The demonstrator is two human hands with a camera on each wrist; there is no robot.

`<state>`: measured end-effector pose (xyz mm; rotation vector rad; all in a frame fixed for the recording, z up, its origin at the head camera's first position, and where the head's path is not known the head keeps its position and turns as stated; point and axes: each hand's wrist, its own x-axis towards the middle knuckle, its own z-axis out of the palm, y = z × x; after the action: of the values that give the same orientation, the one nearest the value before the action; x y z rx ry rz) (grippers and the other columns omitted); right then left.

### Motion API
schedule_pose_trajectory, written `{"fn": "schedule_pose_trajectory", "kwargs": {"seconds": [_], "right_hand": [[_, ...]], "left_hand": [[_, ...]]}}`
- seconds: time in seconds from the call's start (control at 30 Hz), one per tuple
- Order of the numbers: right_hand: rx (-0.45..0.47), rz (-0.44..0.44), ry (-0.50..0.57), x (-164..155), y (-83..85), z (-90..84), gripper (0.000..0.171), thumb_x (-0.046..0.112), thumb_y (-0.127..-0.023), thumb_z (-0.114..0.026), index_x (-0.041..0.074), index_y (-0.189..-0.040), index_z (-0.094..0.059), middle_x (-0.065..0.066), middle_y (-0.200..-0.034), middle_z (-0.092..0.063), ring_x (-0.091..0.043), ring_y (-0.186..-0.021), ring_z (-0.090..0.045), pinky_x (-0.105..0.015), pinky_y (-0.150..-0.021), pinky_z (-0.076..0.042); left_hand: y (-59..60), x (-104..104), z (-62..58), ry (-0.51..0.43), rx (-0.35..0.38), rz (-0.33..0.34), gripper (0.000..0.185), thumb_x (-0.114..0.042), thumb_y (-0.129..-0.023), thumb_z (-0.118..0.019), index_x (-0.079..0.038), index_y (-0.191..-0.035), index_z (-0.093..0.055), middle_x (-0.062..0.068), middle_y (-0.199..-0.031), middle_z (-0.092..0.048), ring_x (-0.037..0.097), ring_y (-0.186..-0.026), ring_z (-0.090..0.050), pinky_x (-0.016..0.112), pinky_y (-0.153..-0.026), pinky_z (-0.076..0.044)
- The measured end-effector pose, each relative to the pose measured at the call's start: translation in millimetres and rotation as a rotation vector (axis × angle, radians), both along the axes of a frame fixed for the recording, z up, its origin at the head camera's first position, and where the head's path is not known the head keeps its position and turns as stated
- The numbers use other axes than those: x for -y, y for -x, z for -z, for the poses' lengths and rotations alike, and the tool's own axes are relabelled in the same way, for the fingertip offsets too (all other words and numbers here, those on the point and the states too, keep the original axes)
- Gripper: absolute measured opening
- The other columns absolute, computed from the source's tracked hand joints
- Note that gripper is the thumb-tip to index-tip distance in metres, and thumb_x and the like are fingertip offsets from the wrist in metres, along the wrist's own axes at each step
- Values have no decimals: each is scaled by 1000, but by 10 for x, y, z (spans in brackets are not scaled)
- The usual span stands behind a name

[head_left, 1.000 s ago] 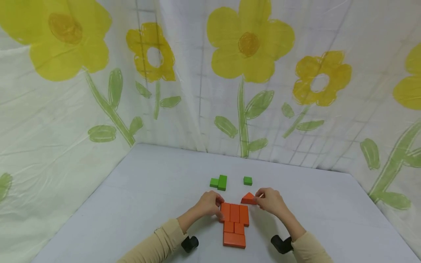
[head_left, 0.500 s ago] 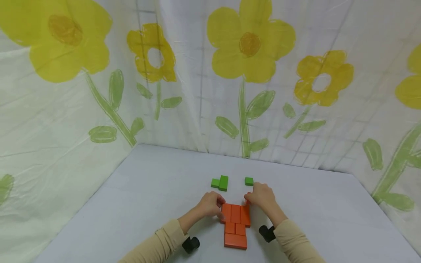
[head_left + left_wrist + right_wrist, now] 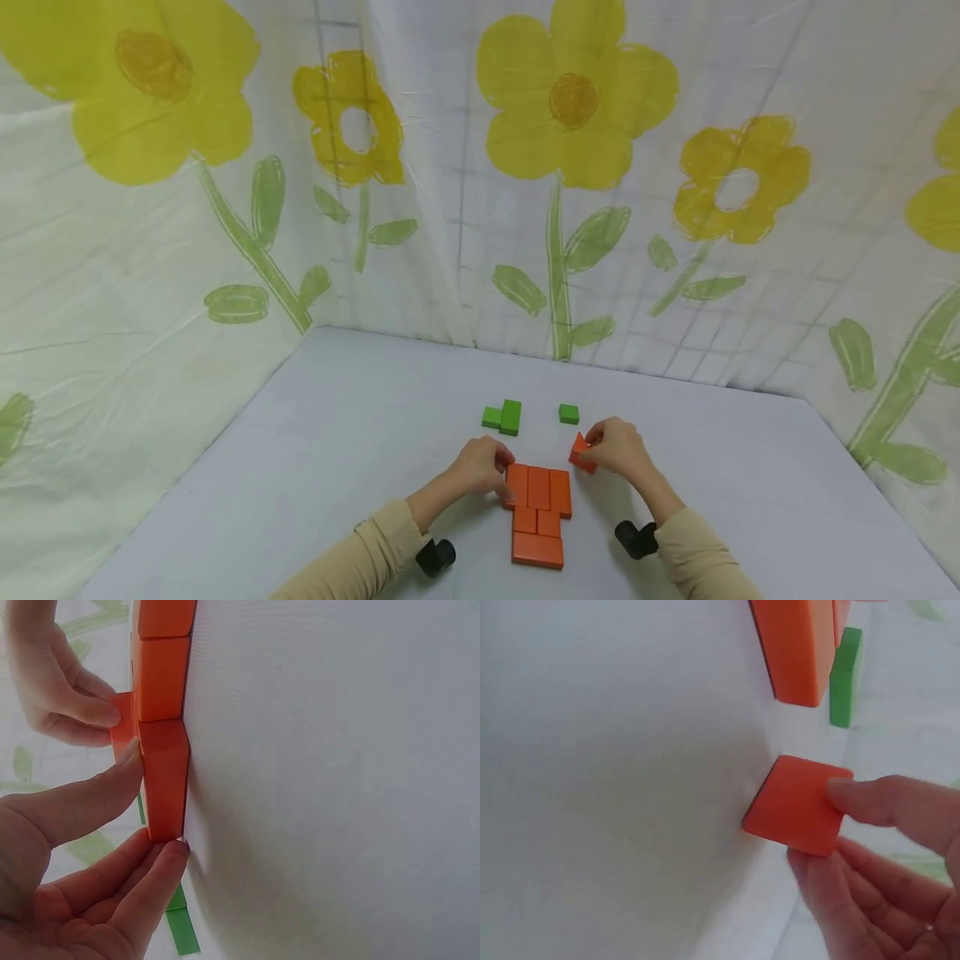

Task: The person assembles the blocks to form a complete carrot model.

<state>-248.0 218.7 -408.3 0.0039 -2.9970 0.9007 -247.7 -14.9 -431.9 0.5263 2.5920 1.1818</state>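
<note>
Flat on the white table lies a group of orange blocks: three upright ones side by side, two small ones below, a wide one nearest me. My left hand touches the leftmost upper block with thumb and fingertips. My right hand pinches a small orange wedge block just right of the group's top corner; the right wrist view shows the wedge block with one edge on the table. Three green blocks lie beyond: a pair and a single cube.
A cloth backdrop printed with yellow flowers closes in the table at the back and both sides. Bare table surface stretches to the left and right of the blocks. A black wrist camera mount sits under each forearm, left and right.
My right hand carried the orange wedge in over the top right block, then drew it back to the right and tilted it. My left hand stayed on the left block.
</note>
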Motion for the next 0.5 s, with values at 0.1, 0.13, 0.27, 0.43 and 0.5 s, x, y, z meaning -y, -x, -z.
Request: {"fn": "schedule_pose_trajectory", "kwargs": {"seconds": [0.1,0.13,0.27,0.43,0.5], "right_hand": [[-25,-43,34,-51,-5,18,22,8,-70,-78,-3,-88,-72,-4,-77,-68,-17,-69,-59,-32,-60,-49],[-35,-61,51,-67,-13,21,22,8,-70,-78,-2,-89,-72,-3,-77,-68,-16,-69,-59,-31,-60,-49],[-48,-189,147,-118,-84,-1,24,9,-74,-80,-1,-95,-73,-2,-81,-69,-15,-72,-61,-29,-62,-50],[55,-438,307,-91,-282,-78,27,9,-79,-78,-4,-102,-70,-6,-89,-70,-16,-76,-64,-27,-67,-53],[102,-530,356,-49,-385,-99,27,9,-79,-78,-4,-102,-70,-6,-91,-70,-14,-77,-65,-26,-68,-54]], "left_hand": [[1,6,5,6,4,-6,37,3,-67,-84,5,-101,-69,4,-80,-61,16,-74,-51,28,-67,-48],[2,8,6,7,4,-7,37,3,-67,-85,5,-101,-69,4,-80,-61,16,-74,-51,28,-67,-48],[6,9,7,11,7,-9,38,2,-67,-85,5,-101,-69,4,-81,-61,16,-75,-51,29,-69,-48],[10,0,6,14,2,0,37,3,-67,-85,5,-101,-70,4,-81,-62,15,-74,-52,29,-68,-49],[11,-3,0,14,4,1,37,2,-67,-85,5,-101,-70,4,-81,-62,15,-74,-52,28,-68,-49]]}}
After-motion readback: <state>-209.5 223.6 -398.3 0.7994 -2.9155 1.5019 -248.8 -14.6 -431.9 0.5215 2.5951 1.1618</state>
